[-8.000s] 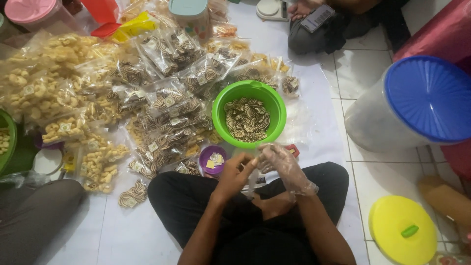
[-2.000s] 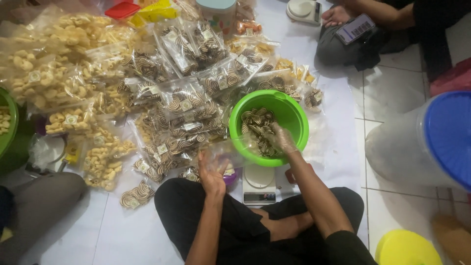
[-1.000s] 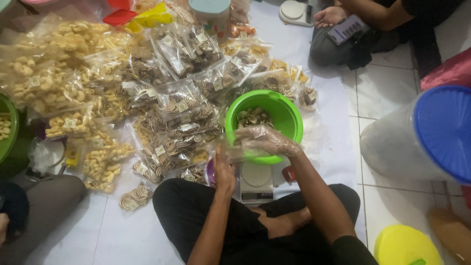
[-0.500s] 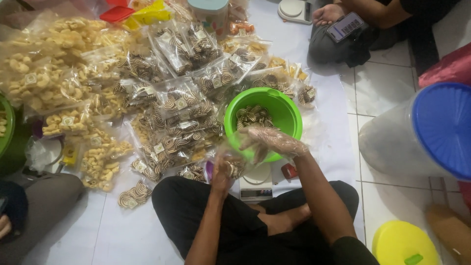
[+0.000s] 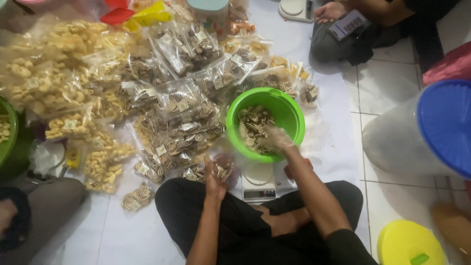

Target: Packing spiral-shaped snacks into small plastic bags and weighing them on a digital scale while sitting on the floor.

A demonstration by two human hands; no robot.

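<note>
A clear plastic bag [image 5: 226,167] with a few brown-and-cream spiral biscuits in it sits pinched in the left hand [image 5: 214,177], whose fingers are curled round the bag's near edge, just in front of the person's crossed legs. Right beside it, the right hand [image 5: 277,139], in a thin see-through glove, reaches into the green bowl [image 5: 294,118] and rests among the loose spiral biscuits [image 5: 252,125]; it is blurred, so how far its fingers are closed, or whether they grip any biscuits, cannot be told. Below and between the two hands stands a small white kitchen scale [image 5: 259,180], partly under the bowl's near rim. Left of the left hand and beyond it lies a heap of sealed biscuit bags [image 5: 179,120], and farther left pale yellow curled snacks in bags [image 5: 46,78]. Well to the right of the right hand stand a big tub with a blue lid [image 5: 449,125] and a yellow lid [image 5: 407,245]
</note>
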